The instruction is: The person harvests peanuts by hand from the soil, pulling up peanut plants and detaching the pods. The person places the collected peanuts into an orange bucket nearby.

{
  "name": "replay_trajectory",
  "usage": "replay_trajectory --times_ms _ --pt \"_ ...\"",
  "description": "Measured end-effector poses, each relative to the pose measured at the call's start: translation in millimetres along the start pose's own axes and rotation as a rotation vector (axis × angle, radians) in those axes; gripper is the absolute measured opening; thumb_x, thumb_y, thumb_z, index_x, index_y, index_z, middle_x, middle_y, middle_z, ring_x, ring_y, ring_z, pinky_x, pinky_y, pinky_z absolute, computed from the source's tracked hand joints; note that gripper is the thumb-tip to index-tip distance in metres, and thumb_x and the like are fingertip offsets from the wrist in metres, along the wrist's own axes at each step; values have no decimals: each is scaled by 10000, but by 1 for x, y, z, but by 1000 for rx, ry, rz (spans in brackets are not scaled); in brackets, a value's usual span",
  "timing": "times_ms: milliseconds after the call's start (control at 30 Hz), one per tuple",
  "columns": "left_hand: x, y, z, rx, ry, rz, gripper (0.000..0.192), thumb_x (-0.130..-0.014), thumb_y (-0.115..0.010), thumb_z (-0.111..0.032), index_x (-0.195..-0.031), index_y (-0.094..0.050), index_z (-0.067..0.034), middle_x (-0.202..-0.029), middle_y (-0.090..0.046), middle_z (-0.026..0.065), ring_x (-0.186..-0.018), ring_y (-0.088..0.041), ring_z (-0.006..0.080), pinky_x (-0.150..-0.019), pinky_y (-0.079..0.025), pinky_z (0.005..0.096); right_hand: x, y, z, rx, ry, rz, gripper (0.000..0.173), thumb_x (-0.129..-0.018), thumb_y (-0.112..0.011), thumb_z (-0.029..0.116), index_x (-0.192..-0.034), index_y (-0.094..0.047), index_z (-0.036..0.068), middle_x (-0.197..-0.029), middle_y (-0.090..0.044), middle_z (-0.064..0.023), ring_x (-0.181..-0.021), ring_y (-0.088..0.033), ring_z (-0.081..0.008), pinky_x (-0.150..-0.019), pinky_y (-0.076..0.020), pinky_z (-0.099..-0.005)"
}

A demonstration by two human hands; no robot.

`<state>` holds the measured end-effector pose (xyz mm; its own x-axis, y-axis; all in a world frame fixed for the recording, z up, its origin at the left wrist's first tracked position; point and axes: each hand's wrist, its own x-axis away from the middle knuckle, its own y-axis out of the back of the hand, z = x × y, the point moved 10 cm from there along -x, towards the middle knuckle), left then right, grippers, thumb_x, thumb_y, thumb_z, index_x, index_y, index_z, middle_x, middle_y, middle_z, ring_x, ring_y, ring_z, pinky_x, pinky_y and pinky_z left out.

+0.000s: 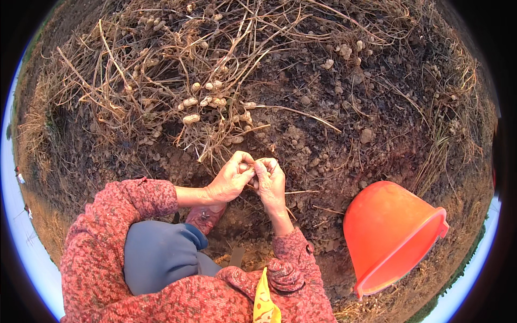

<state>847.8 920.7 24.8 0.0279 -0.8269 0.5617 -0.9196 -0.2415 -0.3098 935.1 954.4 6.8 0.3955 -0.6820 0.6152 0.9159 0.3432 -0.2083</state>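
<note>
My left hand [231, 179] and my right hand [270, 181] meet in front of my body, fingertips touching or nearly so. Both pinch something small between thumbs and fingers; it is mostly covered, so I cannot tell what it is. Just beyond them lies a heap of dry, uprooted peanut plants [161, 68] with tangled stems and roots. Pale unshelled peanuts [191, 118] cluster at the near edge of the heap. An orange-red plastic bucket [383, 226] lies tipped on its side to the right, its mouth facing lower right.
Dark, crumbly soil [307, 149] with clods and loose stems surrounds me. More dry plants [438, 153] lie along the right. My bent knee in blue trousers [161, 256] and a reddish boot [206, 218] are below my left hand.
</note>
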Motion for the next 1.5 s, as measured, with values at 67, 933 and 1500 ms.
replay_trajectory --times_ms 67,933,1500 --pt "2 8 3 -111 22 2 287 -860 -535 -10 -1095 -369 -28 -822 -582 40 -832 -552 94 -734 -450 247 -2 -7 -7 0 -23 3 191 -879 -590 188 -868 -494 23 -725 -528 10 -597 -491 -38 -524 -419 -178" --pt "-2 31 -54 -1523 -472 -139 489 -768 -522 -50 -1244 -414 -75 -1246 -425 183 -679 -639 293 -559 -527 360 -48 -62 10 698 287 -22 253 -782 -608 119 -982 -555 -27 -888 -613 -179 -814 -622 -285 -675 -486 -373" --pt "-6 60 -54 -1420 -551 -101 120 -745 -547 -31 -834 -467 -23 -1007 -477 143 -585 -597 316 -483 -485 401 -8 -45 -16 -327 -178 601 402 -817 -583 315 -1057 -585 -7 -759 -583 -56 -516 -457 -62 -418 -305 -170"
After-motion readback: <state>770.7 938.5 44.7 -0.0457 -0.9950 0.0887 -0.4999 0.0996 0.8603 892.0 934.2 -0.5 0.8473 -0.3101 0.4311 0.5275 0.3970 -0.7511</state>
